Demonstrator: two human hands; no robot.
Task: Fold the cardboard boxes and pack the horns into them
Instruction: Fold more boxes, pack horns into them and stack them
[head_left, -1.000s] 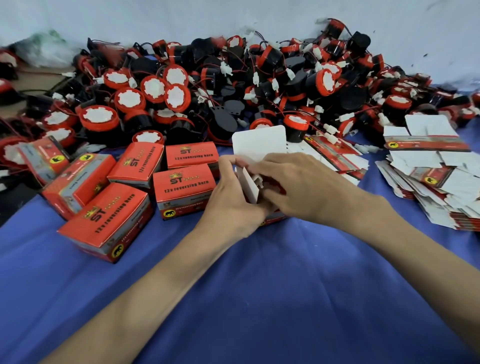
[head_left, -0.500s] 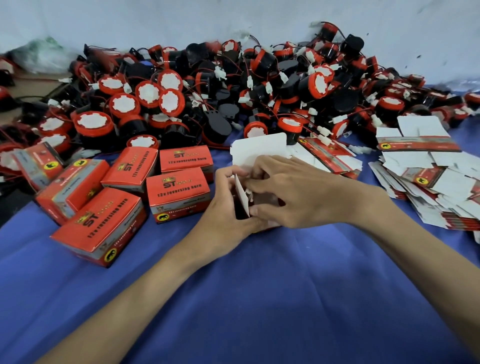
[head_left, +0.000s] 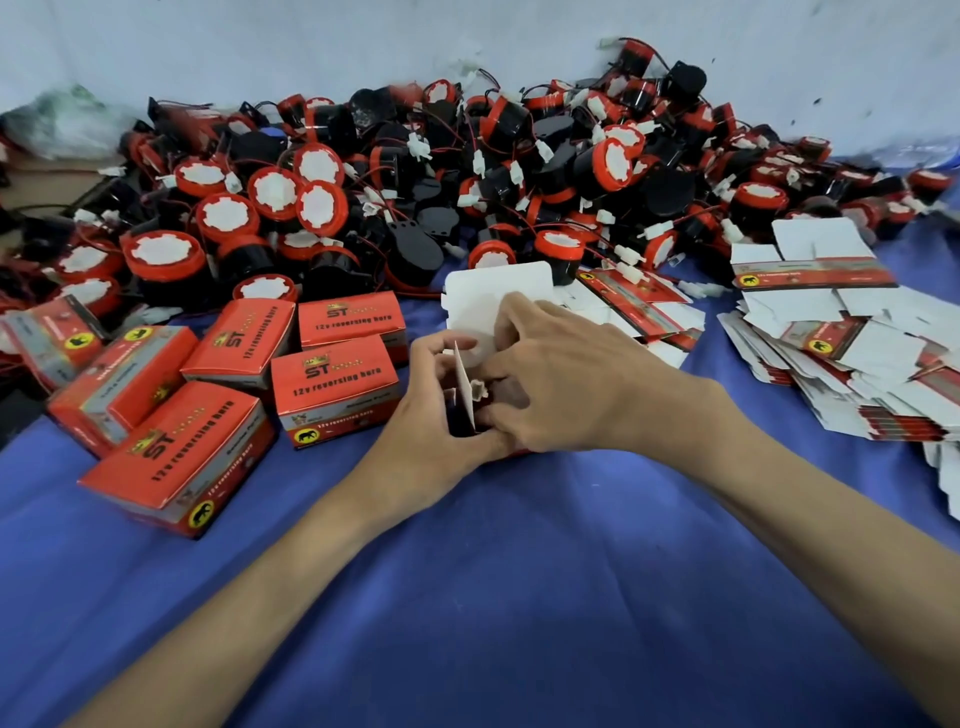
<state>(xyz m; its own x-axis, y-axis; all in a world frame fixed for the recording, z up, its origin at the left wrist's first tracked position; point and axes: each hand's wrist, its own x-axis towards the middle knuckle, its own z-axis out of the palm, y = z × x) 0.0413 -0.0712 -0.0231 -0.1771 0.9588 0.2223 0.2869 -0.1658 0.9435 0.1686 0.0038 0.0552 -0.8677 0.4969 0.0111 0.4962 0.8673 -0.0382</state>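
head view: left hand and right hand both grip the half-folded box between them.

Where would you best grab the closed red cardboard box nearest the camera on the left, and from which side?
Judging by its pose, come from above and pinch the two long side walls of the closed red cardboard box. It lies flat on the blue cloth with its broad printed top up, and its near long side is free; another box sits close behind, so the fingers would need to slip in there.
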